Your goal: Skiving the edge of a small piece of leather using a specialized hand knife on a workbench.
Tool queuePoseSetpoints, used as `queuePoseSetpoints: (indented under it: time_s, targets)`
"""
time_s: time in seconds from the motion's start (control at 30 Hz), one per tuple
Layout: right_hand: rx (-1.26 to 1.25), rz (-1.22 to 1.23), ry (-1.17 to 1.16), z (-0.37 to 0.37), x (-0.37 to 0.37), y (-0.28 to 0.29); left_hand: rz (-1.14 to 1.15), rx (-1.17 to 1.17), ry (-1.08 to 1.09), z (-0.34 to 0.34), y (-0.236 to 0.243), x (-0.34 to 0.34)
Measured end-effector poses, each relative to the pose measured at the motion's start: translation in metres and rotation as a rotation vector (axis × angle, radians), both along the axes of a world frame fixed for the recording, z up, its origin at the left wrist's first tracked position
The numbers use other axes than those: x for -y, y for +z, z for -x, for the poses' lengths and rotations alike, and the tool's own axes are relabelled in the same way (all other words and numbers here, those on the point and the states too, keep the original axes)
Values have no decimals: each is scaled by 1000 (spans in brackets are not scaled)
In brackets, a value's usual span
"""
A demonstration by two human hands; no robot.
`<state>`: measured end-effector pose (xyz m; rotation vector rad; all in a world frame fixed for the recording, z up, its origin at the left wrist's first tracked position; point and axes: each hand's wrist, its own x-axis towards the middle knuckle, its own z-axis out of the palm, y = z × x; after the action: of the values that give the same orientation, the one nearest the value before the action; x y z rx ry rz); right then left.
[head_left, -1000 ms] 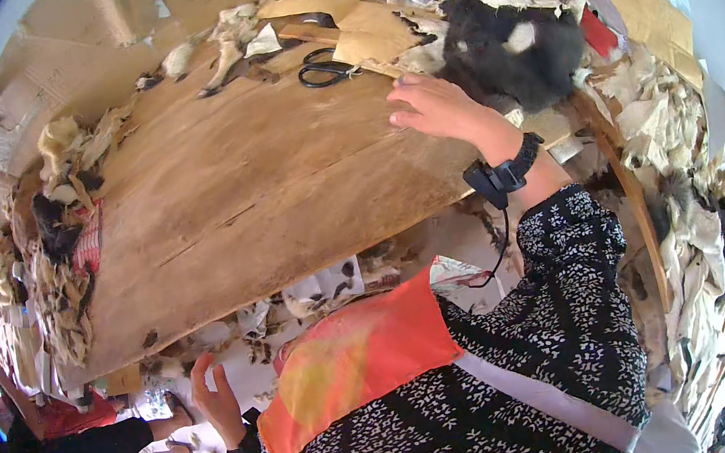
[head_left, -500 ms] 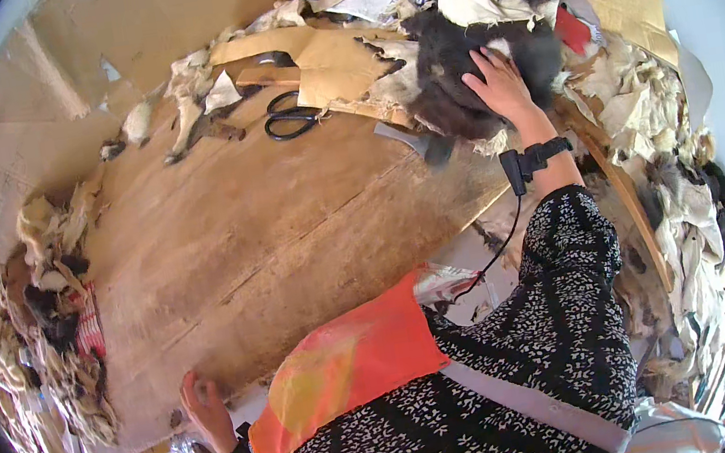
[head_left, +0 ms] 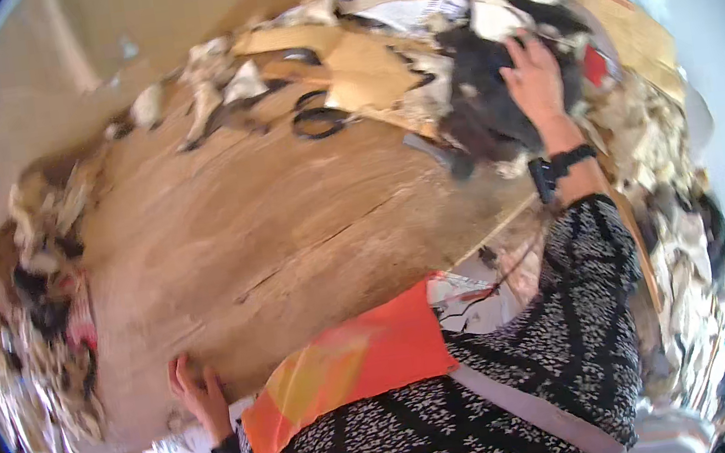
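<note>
My right hand (head_left: 537, 81) reaches to the far right and lies on a dark fur pelt (head_left: 480, 85), fingers apart. Its fingertips are at the edge of a pale hide piece (head_left: 496, 19) on top of the fur. Whether the fingertips pinch anything is blurred. At the near left edge of the wooden board (head_left: 231, 217) rests my left hand (head_left: 199, 393), fingers curved and apart, holding nothing. Just left of the pelt lies a flat-bladed tool (head_left: 436, 153) with a dark end. Black-handled scissors (head_left: 320, 119) lie farther left, beside a tan paper piece (head_left: 370, 68).
Fur and hide scraps (head_left: 47, 289) are heaped along the board's left side. A larger pile of pale hides (head_left: 665, 267) runs down the right. Cardboard (head_left: 166, 18) stands behind. An orange cloth (head_left: 369, 341) covers my lap at the near edge.
The whole view has shifted, and the board's things appear farther right. My right hand has slid slightly over the pelt toward the pale hide piece. My left hand stays at the near edge.
</note>
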<state>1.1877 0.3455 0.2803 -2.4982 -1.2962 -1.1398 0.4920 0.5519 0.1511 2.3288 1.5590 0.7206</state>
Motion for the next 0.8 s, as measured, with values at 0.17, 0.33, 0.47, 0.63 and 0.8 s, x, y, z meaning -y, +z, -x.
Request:
queuePoseSetpoints:
  time_s: [0.17,0.33,0.47,0.63,0.8]
  targets:
    - [27,189,-22,50,-20,9,-22,-71,-11,9,3,-22]
    - [-313,387,-348,-12,-30,-13,10,-76,40,30,6,7]
    - [-397,425,-563,-32,-37,-37,45,-41,64,41,3,-9]
    - [-427,723,-593,9,-95,17,23,-73,81,56,5,-16]
    - [-520,229,218,65,-216,-6,4,-102,88,57,5,-34]
